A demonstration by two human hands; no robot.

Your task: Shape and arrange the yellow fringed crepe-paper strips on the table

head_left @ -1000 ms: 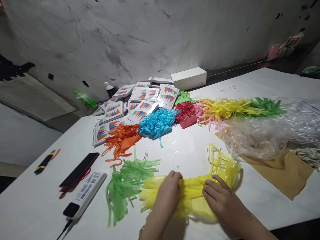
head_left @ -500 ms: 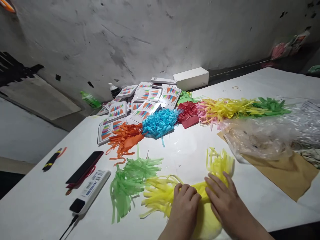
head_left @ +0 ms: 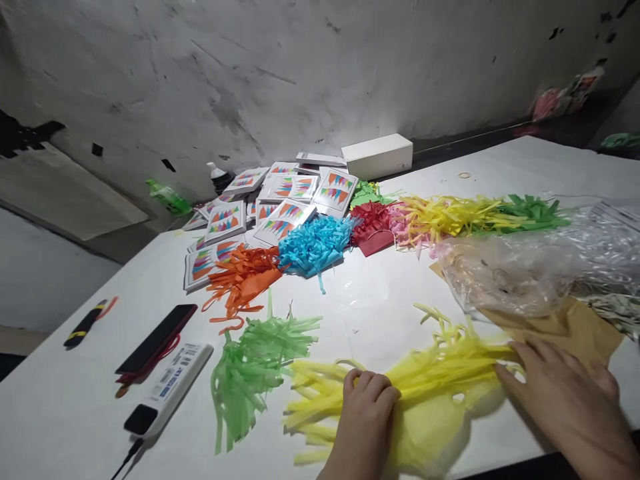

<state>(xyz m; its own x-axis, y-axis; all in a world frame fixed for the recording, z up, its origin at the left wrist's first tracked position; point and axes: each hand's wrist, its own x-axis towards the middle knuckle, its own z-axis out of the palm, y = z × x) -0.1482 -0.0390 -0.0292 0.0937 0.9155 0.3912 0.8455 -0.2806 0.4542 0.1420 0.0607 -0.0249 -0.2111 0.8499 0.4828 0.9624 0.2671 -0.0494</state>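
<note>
While left grip and right grip clamp yellow fringe, white device, label—illegible

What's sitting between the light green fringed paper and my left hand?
In the head view, the loose yellow fringe lies spread over the white table between the light green fringed paper and your left hand.

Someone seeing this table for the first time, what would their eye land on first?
Probably the fringed yellow paper near the front, with the left hand on its middle and the right hand at its right end. Next, likely the bright row of fringed bundles across the table, and the piled picture cards behind its left part.
</note>
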